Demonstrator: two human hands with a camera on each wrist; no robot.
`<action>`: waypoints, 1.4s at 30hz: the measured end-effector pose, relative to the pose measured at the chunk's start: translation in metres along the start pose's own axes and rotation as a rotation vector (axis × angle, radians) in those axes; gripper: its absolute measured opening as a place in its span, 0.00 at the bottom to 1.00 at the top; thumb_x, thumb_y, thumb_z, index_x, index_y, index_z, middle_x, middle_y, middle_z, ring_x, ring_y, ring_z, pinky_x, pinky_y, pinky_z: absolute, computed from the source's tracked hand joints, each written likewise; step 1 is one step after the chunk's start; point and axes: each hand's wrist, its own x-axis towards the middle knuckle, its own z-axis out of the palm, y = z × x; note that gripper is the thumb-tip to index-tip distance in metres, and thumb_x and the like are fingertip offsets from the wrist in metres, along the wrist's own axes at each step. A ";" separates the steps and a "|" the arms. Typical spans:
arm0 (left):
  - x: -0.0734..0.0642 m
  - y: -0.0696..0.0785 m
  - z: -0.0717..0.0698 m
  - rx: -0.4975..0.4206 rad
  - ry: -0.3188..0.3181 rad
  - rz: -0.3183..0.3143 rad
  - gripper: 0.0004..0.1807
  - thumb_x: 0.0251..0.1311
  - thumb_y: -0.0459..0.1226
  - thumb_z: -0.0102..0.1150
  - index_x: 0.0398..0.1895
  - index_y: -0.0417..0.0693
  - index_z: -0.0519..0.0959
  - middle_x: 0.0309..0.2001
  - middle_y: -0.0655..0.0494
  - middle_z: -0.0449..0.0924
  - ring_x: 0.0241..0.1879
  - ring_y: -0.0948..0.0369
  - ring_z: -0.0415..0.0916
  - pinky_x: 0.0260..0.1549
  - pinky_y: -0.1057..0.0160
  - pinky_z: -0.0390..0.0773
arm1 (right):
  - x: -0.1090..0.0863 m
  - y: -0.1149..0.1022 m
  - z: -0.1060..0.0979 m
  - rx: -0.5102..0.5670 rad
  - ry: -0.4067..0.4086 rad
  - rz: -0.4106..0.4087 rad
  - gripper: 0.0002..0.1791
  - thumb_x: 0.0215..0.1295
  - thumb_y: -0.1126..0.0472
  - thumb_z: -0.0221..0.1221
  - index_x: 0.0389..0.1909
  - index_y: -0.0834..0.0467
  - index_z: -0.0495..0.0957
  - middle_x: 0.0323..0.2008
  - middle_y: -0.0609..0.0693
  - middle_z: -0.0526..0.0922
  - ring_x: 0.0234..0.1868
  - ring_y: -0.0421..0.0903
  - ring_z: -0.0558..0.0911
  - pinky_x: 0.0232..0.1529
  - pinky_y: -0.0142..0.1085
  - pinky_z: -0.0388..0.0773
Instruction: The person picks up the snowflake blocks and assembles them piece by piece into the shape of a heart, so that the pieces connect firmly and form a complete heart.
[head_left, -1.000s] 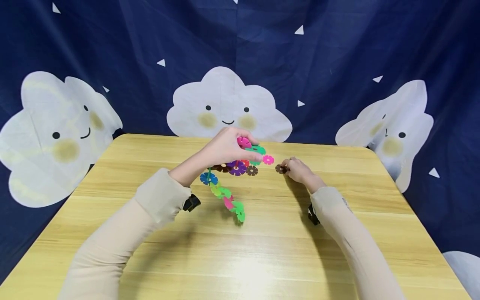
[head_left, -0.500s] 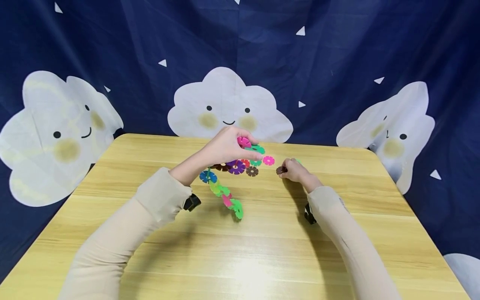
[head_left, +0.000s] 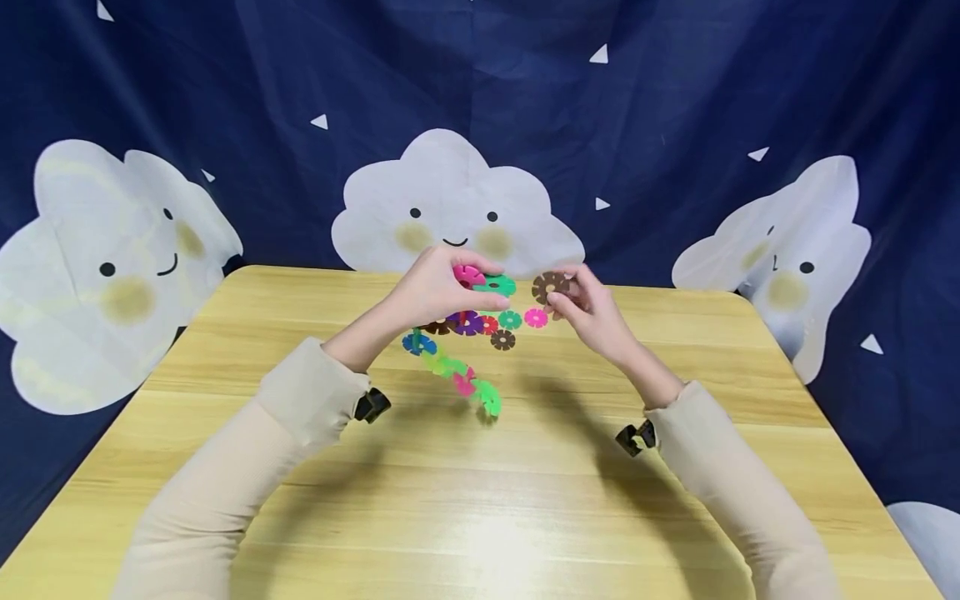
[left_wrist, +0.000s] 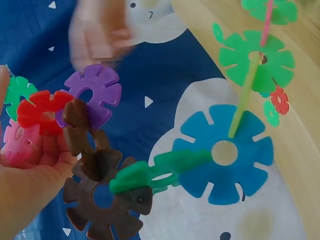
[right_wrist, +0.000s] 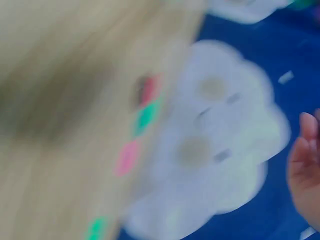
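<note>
My left hand (head_left: 431, 292) grips one end of a chain of slotted flower-shaped discs (head_left: 465, 382), raised above the table. Pink and teal discs show by its fingers; purple, brown, blue, yellow and green ones trail down toward me. In the left wrist view the linked blue disc (left_wrist: 192, 172), purple disc (left_wrist: 107, 90) and red disc (left_wrist: 32, 107) are plain. Close by on the right, my right hand (head_left: 600, 321) pinches a separate brown flower disc (head_left: 542, 289) between thumb and fingers, apart from the chain. The right wrist view is blurred, with the hand (right_wrist: 305, 180) cut off at its edge.
Below the hands, several small loose discs lie on the wooden table (head_left: 420, 500): a pink disc (head_left: 528, 318), a teal disc (head_left: 503, 320), a red disc (head_left: 483, 325) and a brown disc (head_left: 497, 340). A blue curtain (head_left: 660, 100) with cloud faces hangs behind the far edge.
My right hand has picked up the brown disc from the table and brought it up and left, near the left hand. The left hand has shifted slightly left with the chain.
</note>
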 end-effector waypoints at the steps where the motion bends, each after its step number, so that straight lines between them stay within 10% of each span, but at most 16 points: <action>1: -0.001 0.001 0.000 -0.005 0.005 0.002 0.23 0.42 0.44 0.71 0.44 0.47 0.82 0.35 0.56 0.82 0.23 0.60 0.73 0.23 0.64 0.73 | 0.000 -0.011 0.002 0.039 0.030 -0.090 0.13 0.60 0.78 0.50 0.47 0.73 0.65 0.28 0.66 0.79 0.25 0.38 0.77 0.27 0.30 0.76; 6: -0.005 0.003 -0.001 -0.014 0.019 0.029 0.22 0.42 0.43 0.71 0.44 0.47 0.82 0.31 0.54 0.81 0.20 0.60 0.69 0.20 0.65 0.70 | -0.002 -0.044 0.013 0.015 0.094 -0.392 0.14 0.58 0.79 0.52 0.46 0.76 0.65 0.24 0.65 0.80 0.23 0.39 0.77 0.27 0.27 0.75; 14: -0.006 0.004 0.004 -0.008 0.000 0.086 0.23 0.40 0.44 0.72 0.43 0.46 0.82 0.19 0.54 0.78 0.14 0.61 0.65 0.15 0.66 0.66 | -0.003 -0.046 0.022 -0.079 0.187 -0.475 0.17 0.63 0.63 0.54 0.45 0.74 0.69 0.17 0.58 0.78 0.19 0.45 0.76 0.25 0.26 0.72; 34: 0.001 0.024 0.000 -0.019 0.029 0.168 0.15 0.40 0.41 0.72 0.34 0.45 0.84 0.12 0.51 0.71 0.10 0.61 0.58 0.12 0.67 0.59 | 0.001 -0.067 0.041 0.091 0.359 -0.472 0.18 0.64 0.62 0.53 0.41 0.78 0.71 0.20 0.65 0.78 0.20 0.42 0.78 0.22 0.27 0.76; 42: 0.005 0.023 -0.006 0.088 -0.007 0.157 0.15 0.43 0.43 0.70 0.34 0.45 0.84 0.13 0.55 0.70 0.12 0.62 0.58 0.15 0.67 0.60 | 0.002 -0.066 0.041 0.170 0.294 -0.333 0.14 0.62 0.73 0.52 0.46 0.78 0.69 0.25 0.60 0.81 0.25 0.38 0.80 0.26 0.29 0.78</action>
